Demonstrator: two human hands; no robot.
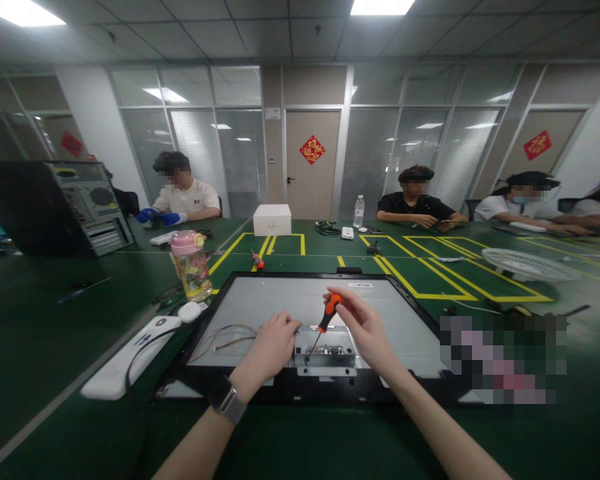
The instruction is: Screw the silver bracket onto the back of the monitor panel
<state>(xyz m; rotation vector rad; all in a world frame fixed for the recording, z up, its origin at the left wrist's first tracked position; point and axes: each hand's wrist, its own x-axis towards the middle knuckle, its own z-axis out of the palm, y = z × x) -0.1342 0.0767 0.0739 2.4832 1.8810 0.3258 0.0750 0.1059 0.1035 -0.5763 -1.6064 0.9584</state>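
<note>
A flat display panel (390,313) with a black frame lies on the green table, its grey back facing up. Near its front edge sits a metal bracket (330,370) with connectors and screw holes. My right hand (367,327) grips an orange and black screwdriver (332,308) by the handle; the shaft slants down to the left, its tip at the bracket's left part. Against the bracket's left side rests my left hand (275,343), fingers bent together, fingertips partly hidden. Thin cables (227,337) run over the panel left of it.
At left stand a pink-lidded bottle (189,267), a white power bank (127,357) with a black cable and a black computer case (45,207). A white box (272,221) and a water bottle (359,212) are farther back. Several people sit across the table. Items at right are blurred out.
</note>
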